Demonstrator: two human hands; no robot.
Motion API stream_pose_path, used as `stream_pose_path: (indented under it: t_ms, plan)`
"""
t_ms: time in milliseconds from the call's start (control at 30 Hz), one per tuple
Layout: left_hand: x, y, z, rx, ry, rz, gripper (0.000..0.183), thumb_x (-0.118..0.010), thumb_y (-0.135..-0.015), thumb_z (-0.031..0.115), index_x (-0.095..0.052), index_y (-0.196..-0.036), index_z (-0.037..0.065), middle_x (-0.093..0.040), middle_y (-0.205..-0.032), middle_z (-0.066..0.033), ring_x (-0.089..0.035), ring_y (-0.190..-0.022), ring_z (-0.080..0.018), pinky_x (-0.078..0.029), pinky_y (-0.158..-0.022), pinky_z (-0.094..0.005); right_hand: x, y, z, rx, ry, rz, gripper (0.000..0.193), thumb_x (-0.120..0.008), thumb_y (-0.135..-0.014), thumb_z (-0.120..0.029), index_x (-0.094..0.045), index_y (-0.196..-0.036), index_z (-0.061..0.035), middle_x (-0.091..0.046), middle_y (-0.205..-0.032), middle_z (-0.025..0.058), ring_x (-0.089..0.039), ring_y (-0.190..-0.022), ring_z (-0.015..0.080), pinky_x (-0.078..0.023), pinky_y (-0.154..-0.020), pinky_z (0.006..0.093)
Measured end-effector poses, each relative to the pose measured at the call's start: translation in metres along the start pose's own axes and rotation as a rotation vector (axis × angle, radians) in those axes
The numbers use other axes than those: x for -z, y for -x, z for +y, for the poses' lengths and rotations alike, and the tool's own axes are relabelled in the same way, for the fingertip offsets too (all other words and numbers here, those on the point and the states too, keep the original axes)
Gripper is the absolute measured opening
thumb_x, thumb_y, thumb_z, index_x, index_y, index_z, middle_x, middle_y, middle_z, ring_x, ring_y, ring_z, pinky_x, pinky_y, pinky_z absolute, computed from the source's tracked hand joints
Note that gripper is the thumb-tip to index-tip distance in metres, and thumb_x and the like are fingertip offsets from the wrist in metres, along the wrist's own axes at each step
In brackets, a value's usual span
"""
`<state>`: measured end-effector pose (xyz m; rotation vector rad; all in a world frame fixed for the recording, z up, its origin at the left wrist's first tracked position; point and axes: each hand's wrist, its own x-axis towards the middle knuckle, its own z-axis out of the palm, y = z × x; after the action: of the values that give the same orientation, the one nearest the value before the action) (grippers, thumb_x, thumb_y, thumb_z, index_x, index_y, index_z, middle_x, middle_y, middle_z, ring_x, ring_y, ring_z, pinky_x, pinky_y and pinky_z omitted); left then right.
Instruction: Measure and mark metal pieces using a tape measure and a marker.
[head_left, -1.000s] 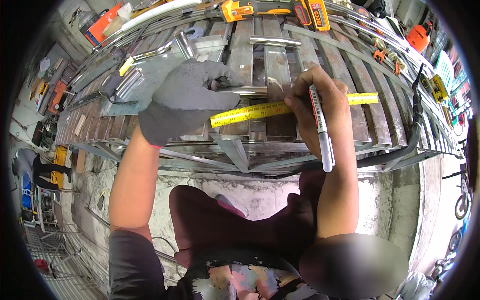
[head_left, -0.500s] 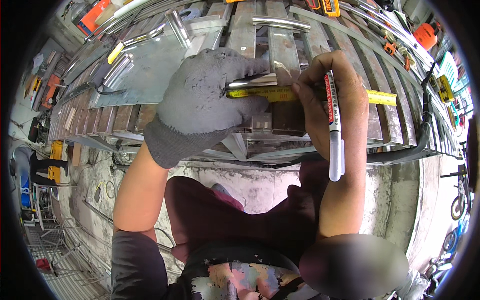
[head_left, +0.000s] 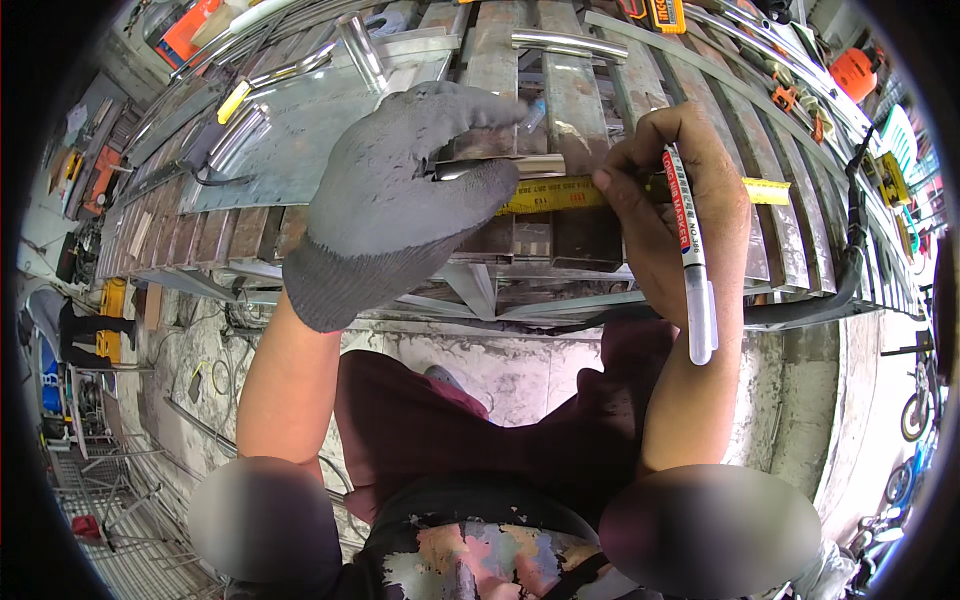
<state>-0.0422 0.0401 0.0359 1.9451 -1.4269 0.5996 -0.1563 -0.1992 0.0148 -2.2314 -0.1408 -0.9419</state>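
Note:
My left hand [head_left: 400, 180], in a grey work glove, closes around a short shiny metal tube [head_left: 540, 167] above the slatted steel bench. Its thumb lies along the tube and over part of a yellow tape measure blade [head_left: 560, 194], while its index finger reaches out beyond. My bare right hand [head_left: 690, 190] is closed, with a white and red marker [head_left: 685, 235] between its fingers, the capped-looking pale end toward me. Its thumb and fingertips are at the tape blade, which passes beneath the hand and comes out on the right. The marker's far end is hidden by the fingers.
The bench slats [head_left: 575, 90] have gaps between them. A grey metal sheet [head_left: 290, 150] lies at left, carrying an upright-leaning tube [head_left: 361, 52]. Another tube [head_left: 570, 44] lies at the far side. A black cable [head_left: 853, 215] hangs along the right edge.
My left thumb has moved up from below the tape onto the tube, covering the tape's left part. My right hand has shifted slightly right with the marker.

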Motion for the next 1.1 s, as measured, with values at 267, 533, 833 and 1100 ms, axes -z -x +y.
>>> stream_pose_path:
  t_ms: [267, 533, 833, 1100]
  plan:
    - [0.000, 0.000, 0.009, 0.276, 0.162, -0.135, 0.035, -0.087, -0.099, 0.015, -0.088, -0.132, 0.003, -0.083, -0.116, -0.0183, -0.082, -0.107, -0.0332, -0.064, -0.099, -0.0430, -0.007, 0.001, 0.005, 0.090, -0.002, 0.060, 0.033, -0.087, -0.093, 0.006, -0.066, -0.113, -0.0101, -0.072, -0.092, 0.0078, -0.070, -0.086, 0.0313, -0.053, -0.093, 0.0402]
    - [0.006, -0.005, 0.015, 0.659, 0.452, -0.187, 0.031, -0.085, -0.104, 0.012, -0.089, -0.133, 0.001, -0.084, -0.123, -0.0074, -0.078, -0.110, -0.0117, -0.062, -0.098, -0.0316, -0.007, 0.000, 0.002, 0.073, -0.055, 0.060, 0.034, -0.087, -0.095, 0.013, -0.065, -0.111, -0.0055, -0.072, -0.094, 0.0028, -0.068, -0.089, 0.0119, -0.058, -0.084, 0.0284]
    - [0.004, -0.002, 0.009, 0.347, 0.212, -0.147, 0.032, -0.081, -0.107, 0.008, -0.088, -0.138, 0.002, -0.088, -0.123, -0.0068, -0.080, -0.112, -0.0120, -0.062, -0.102, -0.0299, -0.009, 0.001, -0.003, -0.053, -0.115, 0.067, 0.031, -0.088, -0.098, 0.011, -0.065, -0.110, -0.0061, -0.075, -0.096, 0.0007, -0.068, -0.089, 0.0080, -0.057, -0.085, 0.0262]
    - [0.006, -0.003, 0.010, 0.602, 0.393, -0.185, 0.035, -0.080, -0.108, 0.004, -0.085, -0.141, -0.002, -0.088, -0.127, -0.0078, -0.080, -0.113, -0.0121, -0.064, -0.105, -0.0297, -0.007, 0.000, 0.003, 0.019, -0.144, 0.057, 0.030, -0.088, -0.100, 0.009, -0.064, -0.109, -0.0053, -0.074, -0.094, 0.0003, -0.069, -0.090, 0.0076, -0.058, -0.084, 0.0259]
